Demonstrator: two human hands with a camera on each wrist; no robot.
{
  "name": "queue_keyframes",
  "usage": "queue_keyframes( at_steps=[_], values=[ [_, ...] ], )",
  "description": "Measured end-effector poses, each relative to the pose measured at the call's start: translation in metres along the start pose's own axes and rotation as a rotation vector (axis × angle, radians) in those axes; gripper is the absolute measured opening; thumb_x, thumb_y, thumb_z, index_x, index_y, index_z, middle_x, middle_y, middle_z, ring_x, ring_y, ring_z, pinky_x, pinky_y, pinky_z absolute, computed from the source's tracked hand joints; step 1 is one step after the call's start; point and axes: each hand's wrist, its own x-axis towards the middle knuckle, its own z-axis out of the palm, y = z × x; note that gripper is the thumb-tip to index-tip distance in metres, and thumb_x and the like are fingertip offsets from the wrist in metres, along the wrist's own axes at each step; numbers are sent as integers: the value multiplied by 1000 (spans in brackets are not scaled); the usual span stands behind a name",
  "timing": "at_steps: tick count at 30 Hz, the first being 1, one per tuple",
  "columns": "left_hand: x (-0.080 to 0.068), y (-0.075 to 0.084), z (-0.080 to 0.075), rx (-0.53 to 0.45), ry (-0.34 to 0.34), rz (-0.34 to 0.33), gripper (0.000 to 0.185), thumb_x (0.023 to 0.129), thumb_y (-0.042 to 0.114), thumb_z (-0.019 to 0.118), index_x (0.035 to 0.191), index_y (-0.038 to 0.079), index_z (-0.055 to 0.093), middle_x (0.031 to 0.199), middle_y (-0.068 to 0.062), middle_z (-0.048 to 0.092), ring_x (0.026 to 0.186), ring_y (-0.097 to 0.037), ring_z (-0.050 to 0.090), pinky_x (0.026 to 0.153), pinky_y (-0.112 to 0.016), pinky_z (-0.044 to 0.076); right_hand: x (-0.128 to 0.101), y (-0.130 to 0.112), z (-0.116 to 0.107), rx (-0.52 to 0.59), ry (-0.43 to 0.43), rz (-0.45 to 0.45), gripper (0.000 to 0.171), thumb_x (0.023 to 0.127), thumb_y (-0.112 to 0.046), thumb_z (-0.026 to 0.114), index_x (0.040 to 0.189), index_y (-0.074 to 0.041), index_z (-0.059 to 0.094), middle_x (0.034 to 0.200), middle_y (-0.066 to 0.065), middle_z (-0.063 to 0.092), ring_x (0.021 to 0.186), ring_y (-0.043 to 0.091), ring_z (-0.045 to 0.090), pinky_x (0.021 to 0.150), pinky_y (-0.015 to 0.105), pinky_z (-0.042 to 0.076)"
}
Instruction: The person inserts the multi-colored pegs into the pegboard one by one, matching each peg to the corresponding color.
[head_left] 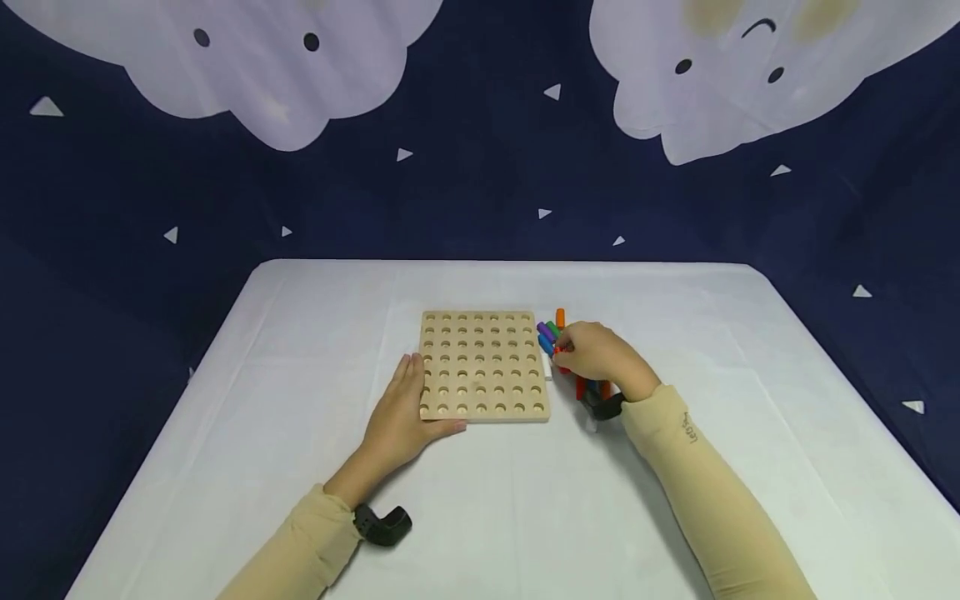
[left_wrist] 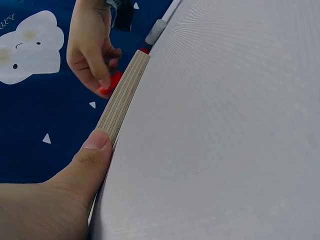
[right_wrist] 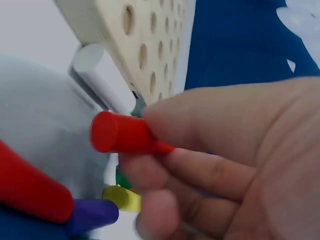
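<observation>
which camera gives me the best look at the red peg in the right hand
The right wrist view: the red peg fills the frame, pinched by the right hand. The head view shows only a red speck at the fingertips; the left wrist view shows a small red bit beyond the board.

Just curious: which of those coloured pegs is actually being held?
The red peg, pinched in the right hand's fingers; the other pegs lie loose beside the board.
</observation>
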Motion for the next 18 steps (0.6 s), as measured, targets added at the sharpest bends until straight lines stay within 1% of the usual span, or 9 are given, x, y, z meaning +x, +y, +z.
queue_keyframes(
  at_steps=[2,4,7,9,12,15,18],
  values=[
    [-1,0,0,-3,0,2,130,70,60,82,157,-5,10,166,-19,10,156,-31,6,124,-52,19,3,2,-3,43,40,-28,22,95,-23,63,105,-4,70,96,9,69,78,20,59,67,29,48],
    [-2,0,1,-4,-1,4,130,70,60,82,157,-5,9,166,-19,10,156,-31,6,125,-51,17,8,3,-5,80,86,-42,25,95,-23,64,110,-4,68,104,11,70,82,21,59,70,30,49],
    [-1,0,1,2,-1,8,130,71,59,82,156,-6,9,165,-19,10,156,-31,6,125,-50,16,17,0,-8,129,159,-60,24,95,-25,65,110,-6,66,105,11,68,79,22,57,66,30,47],
    [0,0,1,5,-1,8,130,71,59,82,156,-5,9,166,-19,10,156,-31,7,125,-50,16,25,-4,-9,154,197,-76,21,95,-26,67,106,-9,65,103,9,67,76,21,55,62,30,46],
    [0,0,1,3,1,9,130,70,59,82,157,-5,10,166,-19,11,155,-31,9,125,-50,17,35,-8,-9,173,233,-103,19,94,-27,69,105,-11,66,103,7,68,70,20,53,57,30,46],
    [0,0,1,3,5,13,130,70,58,83,156,-5,10,166,-19,13,155,-32,11,125,-50,17,44,-12,-6,180,249,-116,18,93,-28,70,104,-13,67,105,6,68,69,21,53,58,31,46],
    [-1,0,2,4,7,14,130,70,58,83,156,-6,11,165,-19,13,155,-33,11,125,-50,18,52,-15,-3,177,259,-116,18,93,-28,70,103,-14,67,106,5,69,75,21,55,66,33,48]
  ],
)
